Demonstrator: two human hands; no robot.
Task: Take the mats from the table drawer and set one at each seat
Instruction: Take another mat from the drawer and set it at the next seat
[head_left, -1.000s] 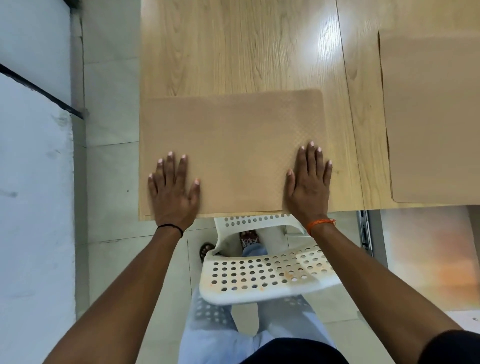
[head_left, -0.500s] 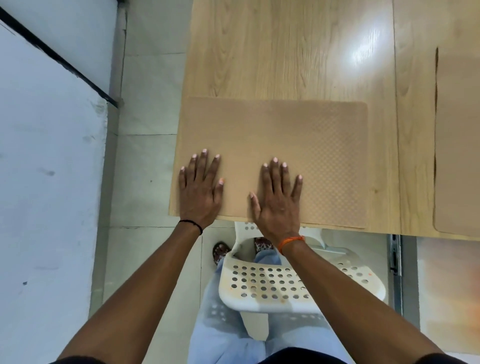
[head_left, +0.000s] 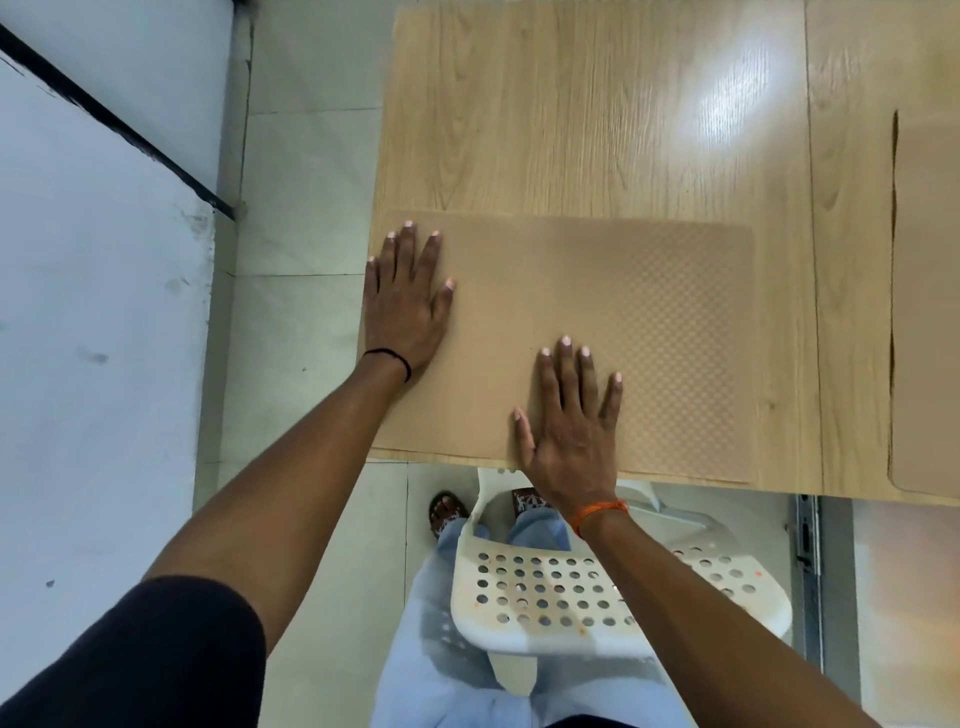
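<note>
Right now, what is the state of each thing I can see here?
Tan textured rectangular mat: flat on table, at its near edge.
Second tan mat: flat, at right, partly out of view.
Left hand: fingers straight, resting on mat.
Right hand: fingers straight, resting on mat.
White perforated plastic chair: before the table.

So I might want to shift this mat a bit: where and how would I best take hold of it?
Probably at the near long edge of the mat, coming from the chair side. It lies flat and thin on the table, so no top grip offers itself, but that edge sits close to the table's rim, where fingers could pinch it. The left hand and right hand lie flat on it.
</note>
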